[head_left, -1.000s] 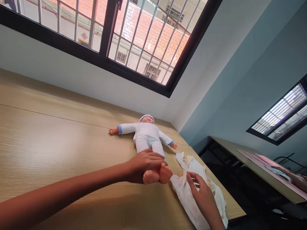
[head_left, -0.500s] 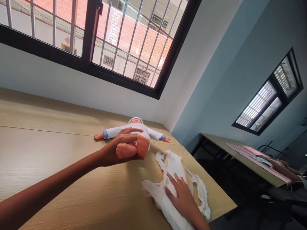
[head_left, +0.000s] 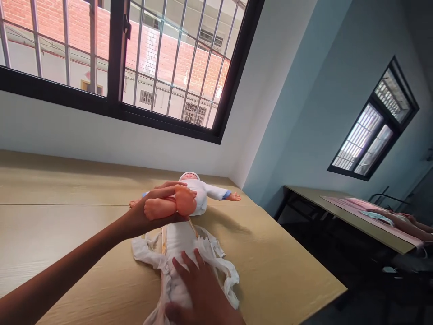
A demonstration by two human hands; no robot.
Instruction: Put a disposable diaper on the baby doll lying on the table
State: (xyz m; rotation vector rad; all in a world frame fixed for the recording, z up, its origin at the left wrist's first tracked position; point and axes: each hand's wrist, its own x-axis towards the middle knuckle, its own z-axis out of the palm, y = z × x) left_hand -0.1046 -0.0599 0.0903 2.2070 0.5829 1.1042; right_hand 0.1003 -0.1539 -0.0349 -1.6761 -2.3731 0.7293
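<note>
A baby doll (head_left: pixel 198 192) in a white top with blue cuffs and a white cap lies on its back on the wooden table (head_left: pixel 270 253). My left hand (head_left: pixel 135 219) is wrapped round the doll's legs, its two bare feet raised toward me. An unfolded white diaper (head_left: pixel 177 243) with ruffled side tabs lies on the table, its far end just below the raised feet and partly hidden by my left hand. Spread fingers of my right hand (head_left: pixel 199 284) rest flat on the diaper's padding.
Behind the table is a wall with a barred window (head_left: pixel 169 63). To the right stands another table (head_left: pixel 338 214) with a pink mat (head_left: pixel 355 206) and a second doll (head_left: pixel 411 225) on it. The near table's right corner juts toward the lower right.
The diaper has moved left under my right hand, from beside the doll to below its raised feet. My left hand has shifted left with the legs.
</note>
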